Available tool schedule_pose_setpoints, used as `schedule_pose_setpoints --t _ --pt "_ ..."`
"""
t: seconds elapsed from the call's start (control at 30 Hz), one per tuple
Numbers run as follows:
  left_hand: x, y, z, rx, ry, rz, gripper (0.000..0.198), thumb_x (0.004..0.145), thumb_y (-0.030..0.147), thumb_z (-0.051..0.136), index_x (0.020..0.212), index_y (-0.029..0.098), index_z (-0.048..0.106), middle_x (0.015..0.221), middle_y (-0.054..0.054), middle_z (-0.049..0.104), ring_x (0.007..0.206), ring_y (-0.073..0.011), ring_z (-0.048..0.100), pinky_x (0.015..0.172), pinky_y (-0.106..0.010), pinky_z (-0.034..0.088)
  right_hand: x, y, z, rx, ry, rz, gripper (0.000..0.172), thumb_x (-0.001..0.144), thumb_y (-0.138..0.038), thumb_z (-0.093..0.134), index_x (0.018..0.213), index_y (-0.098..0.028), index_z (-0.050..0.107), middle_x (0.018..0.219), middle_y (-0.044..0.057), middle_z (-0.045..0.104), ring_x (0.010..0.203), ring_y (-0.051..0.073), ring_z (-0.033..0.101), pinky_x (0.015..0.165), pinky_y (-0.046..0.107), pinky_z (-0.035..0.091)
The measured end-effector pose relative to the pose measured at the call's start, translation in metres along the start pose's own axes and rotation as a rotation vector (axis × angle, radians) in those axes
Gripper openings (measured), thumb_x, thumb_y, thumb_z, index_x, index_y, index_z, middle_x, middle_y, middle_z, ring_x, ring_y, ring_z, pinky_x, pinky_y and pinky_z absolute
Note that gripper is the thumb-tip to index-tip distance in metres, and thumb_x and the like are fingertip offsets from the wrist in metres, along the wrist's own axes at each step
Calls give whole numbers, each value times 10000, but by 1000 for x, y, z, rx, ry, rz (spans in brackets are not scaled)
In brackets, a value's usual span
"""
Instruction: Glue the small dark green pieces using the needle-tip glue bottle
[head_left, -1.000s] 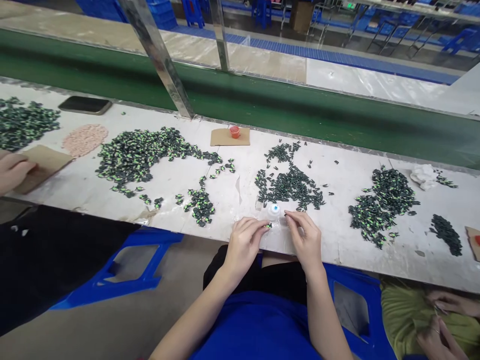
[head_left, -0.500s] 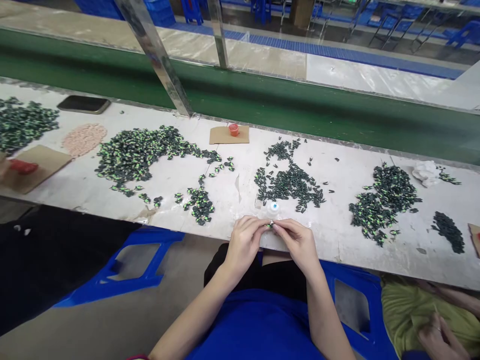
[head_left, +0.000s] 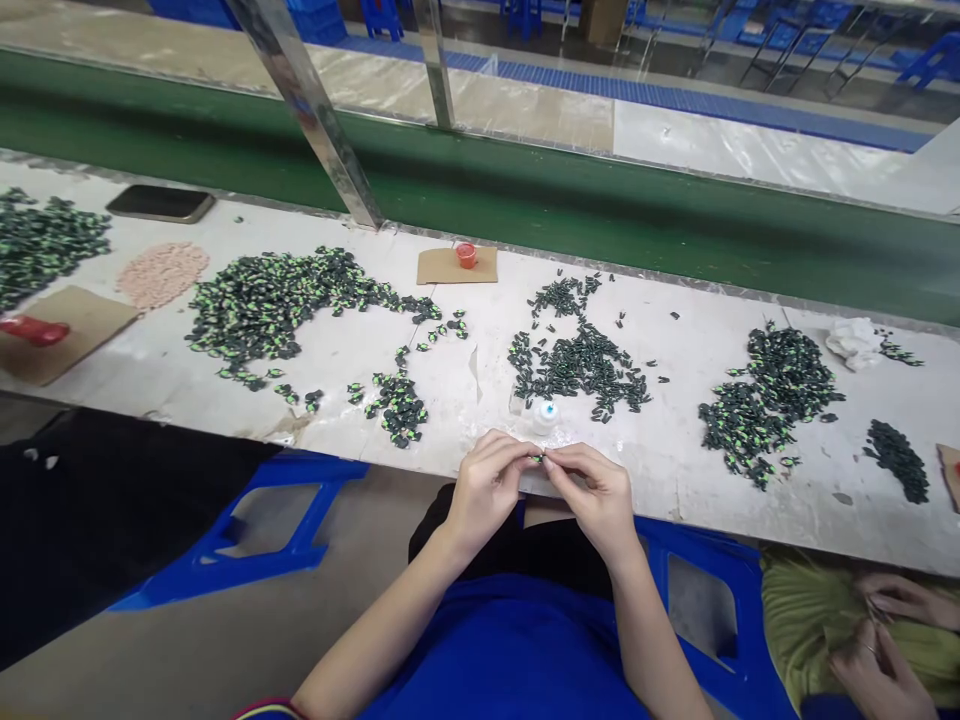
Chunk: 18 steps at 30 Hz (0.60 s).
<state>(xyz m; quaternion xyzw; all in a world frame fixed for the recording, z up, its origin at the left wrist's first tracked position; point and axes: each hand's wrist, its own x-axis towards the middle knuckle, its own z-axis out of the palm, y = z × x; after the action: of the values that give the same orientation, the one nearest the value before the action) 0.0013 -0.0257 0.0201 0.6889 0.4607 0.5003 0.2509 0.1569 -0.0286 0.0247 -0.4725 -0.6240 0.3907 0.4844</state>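
Note:
Both hands meet at the table's front edge, fingertips pinched together. My left hand point(head_left: 487, 487) is closed on a small dark-and-green piece point(head_left: 537, 458). From the other side, my right hand point(head_left: 596, 492) pinches at the same spot; what its fingertips grip is too small to make out. Just beyond them stands a small white bottle point(head_left: 545, 416) with a blue tip. Behind it lies a loose pile of dark green pieces point(head_left: 581, 362). To the left are dark pieces with bright green marks, in a small cluster point(head_left: 397, 408) and a large heap point(head_left: 262, 305).
A red cup point(head_left: 466, 256) sits on cardboard point(head_left: 435, 266) at the back. Further left are pink pieces point(head_left: 163, 275) and a phone point(head_left: 161, 203). More piles point(head_left: 787, 375) and a white tissue point(head_left: 853, 343) lie right. People sit on both sides; one's hands point(head_left: 877, 665) show lower right.
My fingertips have come slightly lower, away from the bottle, still together. At lower right, the other person's hands have moved closer together, with a second hand now showing more clearly.

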Motion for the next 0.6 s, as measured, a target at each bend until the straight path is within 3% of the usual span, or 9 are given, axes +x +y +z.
schedule_pose_setpoints --t 0.3,0.6 --pt "-1 5 -1 -112 -37 -173 121 819 128 619 839 191 720 792 -52 728 768 -179 661 710 -294 550 1 -4 0 -61 20 -92 105 815 -140 646 836 -204 727 760 43 702 680 155 669 614 267 565" --pt "-1 8 -8 -187 -115 -369 78 768 174 624 811 184 689 813 -40 693 797 -171 663 753 -274 542 0 -9 -10 -150 -112 -86 175 876 -188 597 988 -234 724 900 55 732 808 187 697 718 305 581"
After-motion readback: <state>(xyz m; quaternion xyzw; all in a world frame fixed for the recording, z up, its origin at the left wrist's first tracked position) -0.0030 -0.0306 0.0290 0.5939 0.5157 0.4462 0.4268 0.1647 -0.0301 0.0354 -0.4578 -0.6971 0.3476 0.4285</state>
